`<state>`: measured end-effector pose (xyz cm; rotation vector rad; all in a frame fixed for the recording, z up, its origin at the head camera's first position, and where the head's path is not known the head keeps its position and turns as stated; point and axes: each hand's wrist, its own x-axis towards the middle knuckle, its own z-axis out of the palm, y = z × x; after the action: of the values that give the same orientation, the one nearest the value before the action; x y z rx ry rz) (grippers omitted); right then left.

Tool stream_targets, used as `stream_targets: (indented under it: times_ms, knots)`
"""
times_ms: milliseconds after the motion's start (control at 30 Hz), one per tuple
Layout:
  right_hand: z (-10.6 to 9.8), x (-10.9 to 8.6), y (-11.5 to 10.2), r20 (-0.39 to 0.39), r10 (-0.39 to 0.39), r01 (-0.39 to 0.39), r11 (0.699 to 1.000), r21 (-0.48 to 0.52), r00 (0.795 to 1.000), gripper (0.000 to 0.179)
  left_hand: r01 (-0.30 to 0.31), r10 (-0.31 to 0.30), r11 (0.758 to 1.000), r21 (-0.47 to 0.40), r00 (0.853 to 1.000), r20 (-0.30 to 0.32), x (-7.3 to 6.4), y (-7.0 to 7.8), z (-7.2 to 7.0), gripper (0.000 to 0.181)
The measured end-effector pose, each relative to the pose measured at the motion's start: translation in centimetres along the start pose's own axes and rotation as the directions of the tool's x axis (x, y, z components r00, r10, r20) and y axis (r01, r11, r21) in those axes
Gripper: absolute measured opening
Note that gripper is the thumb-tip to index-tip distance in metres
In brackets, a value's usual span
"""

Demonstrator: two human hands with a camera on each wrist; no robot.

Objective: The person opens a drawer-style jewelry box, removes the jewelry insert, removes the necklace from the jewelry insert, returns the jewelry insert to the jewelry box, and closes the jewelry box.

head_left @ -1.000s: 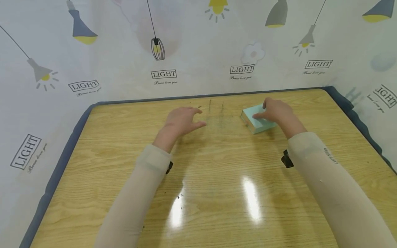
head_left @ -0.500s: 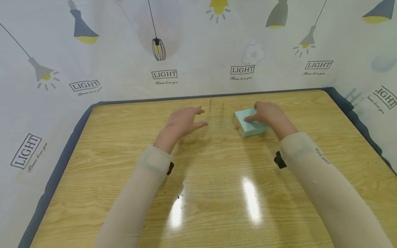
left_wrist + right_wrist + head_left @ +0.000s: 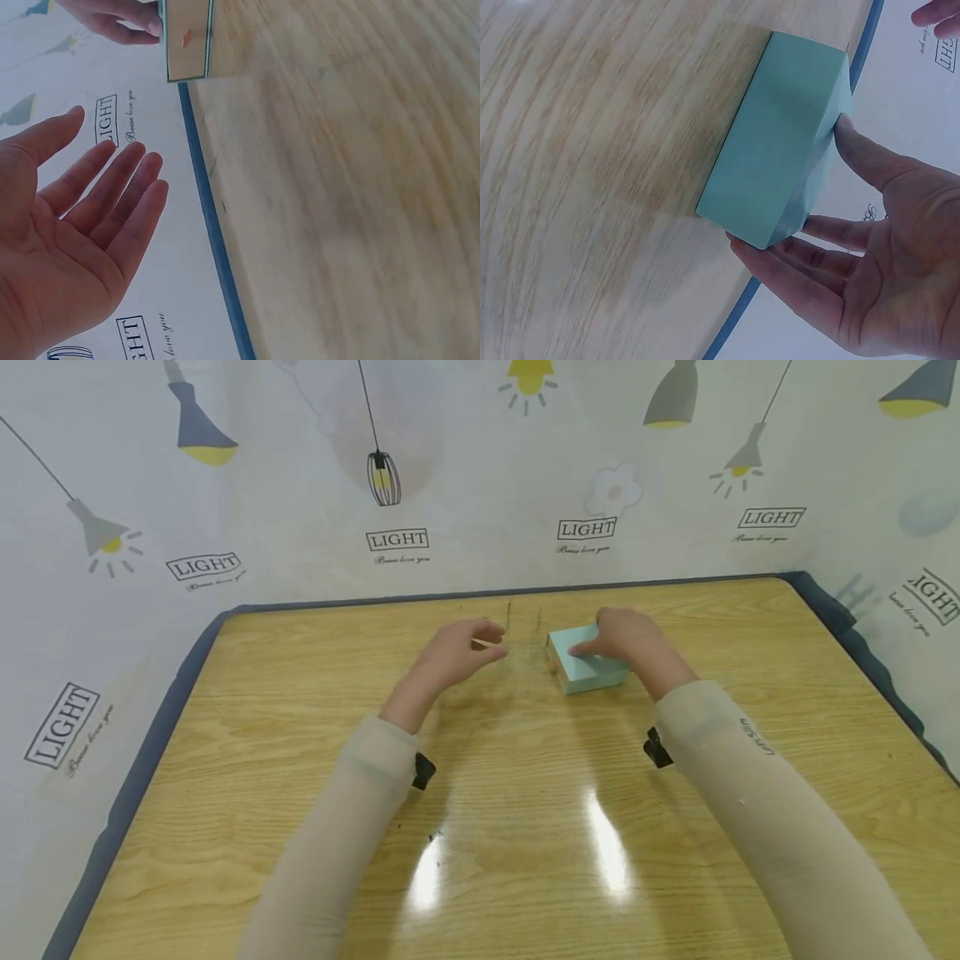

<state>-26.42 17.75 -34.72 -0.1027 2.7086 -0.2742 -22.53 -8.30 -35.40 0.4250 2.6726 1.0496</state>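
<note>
A flat, light teal box (image 3: 576, 662) lies at the back of the table, right of its middle. Its side toward the left hand is beige with thin teal borders and a small orange mark, as the box end (image 3: 187, 45) shows in the left wrist view. My right hand (image 3: 632, 642) grips the box, thumb on the top face, fingers at its far and right edge. In the right wrist view the fingertips (image 3: 742, 247) touch a lower corner. My left hand (image 3: 455, 653) hovers to the left of the box, fingers loosely bent, holding nothing and apart from the box.
The wood-grain table (image 3: 300, 710) has dark marks at its back and a dark blue edge (image 3: 180, 685). A white cloth wall (image 3: 480, 468) printed with lamps stands behind and at both sides. Black wrist cameras hang under both sleeves.
The box has moved left and slightly toward the front with my right hand on it. My left hand has shifted a little right, its thumb and fingers drawing closer together.
</note>
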Motion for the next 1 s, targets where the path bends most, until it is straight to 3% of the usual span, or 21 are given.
stream_targets:
  times_ms: [300,567,733,833,1000]
  knots:
    - [0.6,0.0,-1.5,-0.013,-0.01,0.01,1.0,-0.011,1.0,0.086,0.034,-0.033,0.991,-0.129,0.999,0.006,0.5,-0.7,1.2,0.041]
    - [1.1,0.1,-2.4,-0.007,-0.028,0.028,1.0,0.008,1.0,0.082,0.021,-0.021,0.988,-0.155,1.0,0.001,1.0,-1.0,2.2,0.037]
    - [1.0,0.2,-2.8,-0.034,-0.092,0.092,0.996,-0.022,0.995,0.087,0.058,-0.055,0.981,-0.185,0.998,0.02,1.2,-1.1,2.5,0.036]
    - [0.7,0.1,-3.1,-0.008,-0.142,0.141,0.989,-0.033,0.99,0.099,0.107,-0.094,0.954,-0.28,0.994,0.059,1.4,-1.2,2.4,0.037]
    - [0.4,0.1,-3.5,0.078,-0.19,0.194,0.98,-0.046,0.979,0.109,0.197,-0.156,0.88,-0.433,0.979,0.128,2.1,-1.6,2.3,0.04]
